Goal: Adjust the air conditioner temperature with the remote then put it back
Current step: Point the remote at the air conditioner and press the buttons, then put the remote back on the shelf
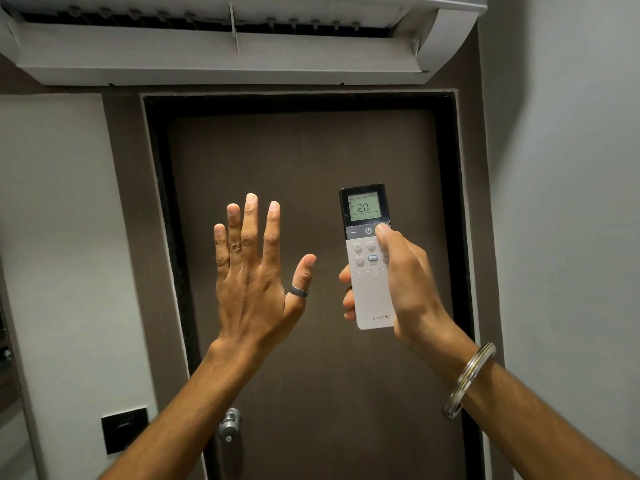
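We are in the middle of the first job, changing the cold setting, and the putting-back part has not begun. Our right hand (398, 282) is wrapped around the remote (370, 258), holding it upright in the air in front of the brown door (311, 202), just under the air conditioner (221, 53) up on the wall. Our thumb (384, 232) sits on the button at the right end of the dark strip, beside the power sign, and we think that is the button that makes the number go up. The little screen (363, 206) shows 20. Our left hand (256, 271) holds nothing; it is up in the air with fingers spread wide, well apart from the remote, and we guess it is feeling for the cool wind from the open flap. Next we need to press with the thumb and watch the number until it is the one we want, keeping the top of the remote pointed up at the machine. After that we must find the place where the remote lives, and we cannot see that place from here
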{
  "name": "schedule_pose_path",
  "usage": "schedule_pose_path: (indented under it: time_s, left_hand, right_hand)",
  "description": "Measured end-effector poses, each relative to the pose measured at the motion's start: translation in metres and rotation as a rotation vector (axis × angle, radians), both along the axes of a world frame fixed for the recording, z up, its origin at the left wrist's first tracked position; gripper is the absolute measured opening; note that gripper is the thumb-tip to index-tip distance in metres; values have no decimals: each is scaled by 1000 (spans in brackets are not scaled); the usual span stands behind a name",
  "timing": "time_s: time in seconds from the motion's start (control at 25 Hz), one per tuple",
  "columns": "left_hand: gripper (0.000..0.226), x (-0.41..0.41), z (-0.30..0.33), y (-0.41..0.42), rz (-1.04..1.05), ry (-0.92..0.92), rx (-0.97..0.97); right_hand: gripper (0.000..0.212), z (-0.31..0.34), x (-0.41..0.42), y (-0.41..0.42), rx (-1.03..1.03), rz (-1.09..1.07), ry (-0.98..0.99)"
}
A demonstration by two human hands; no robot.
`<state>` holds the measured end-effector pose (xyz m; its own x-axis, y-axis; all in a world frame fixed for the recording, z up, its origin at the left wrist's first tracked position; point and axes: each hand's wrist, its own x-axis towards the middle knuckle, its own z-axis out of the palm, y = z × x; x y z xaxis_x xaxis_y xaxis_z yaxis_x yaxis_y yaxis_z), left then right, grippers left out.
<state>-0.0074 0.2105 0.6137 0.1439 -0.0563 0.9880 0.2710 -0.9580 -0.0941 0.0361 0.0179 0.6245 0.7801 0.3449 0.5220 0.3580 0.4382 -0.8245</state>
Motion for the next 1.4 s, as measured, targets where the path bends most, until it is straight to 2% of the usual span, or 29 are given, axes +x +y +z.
schedule_pose_path:
  time_s: [0.56, 0.72, 0.8, 0.92, 1.04, 1.2, 1.28, 1.4]
  left_hand:
    - [82, 4, 0, -1, -18, 25, -1]
    - [81, 8, -10, -9, -55, 45, -13]
    - [81, 12, -29, -15, -76, 82, -35]
    - [82, 14, -95, -32, -124, 212, -99]
    - [82, 9, -197, -61, -187, 480, -169]
    - [80, -10, -349, -104, -311, 937, -265]
    - [79, -12, -404, -117, -365, 1115, -259]
    - [77, 0, -480, -143, -442, 1365, -211]
  right_hand:
    - [46, -3, 9, 2, 14, 17, 1]
    - [32, -13, 7, -4, -57, -46, -31]
    - [48, -34, 8, -7, -133, -128, -17]
    - [59, -100, 10, -18, -201, -274, 15]
    - [46, -200, 2, -37, -260, -347, 187]
    - [38, -363, -14, -84, -366, -452, 667]
    - [25, -432, -17, -112, -367, -561, 895]
    - [21, -532, -13, -166, -410, -731, 1163]
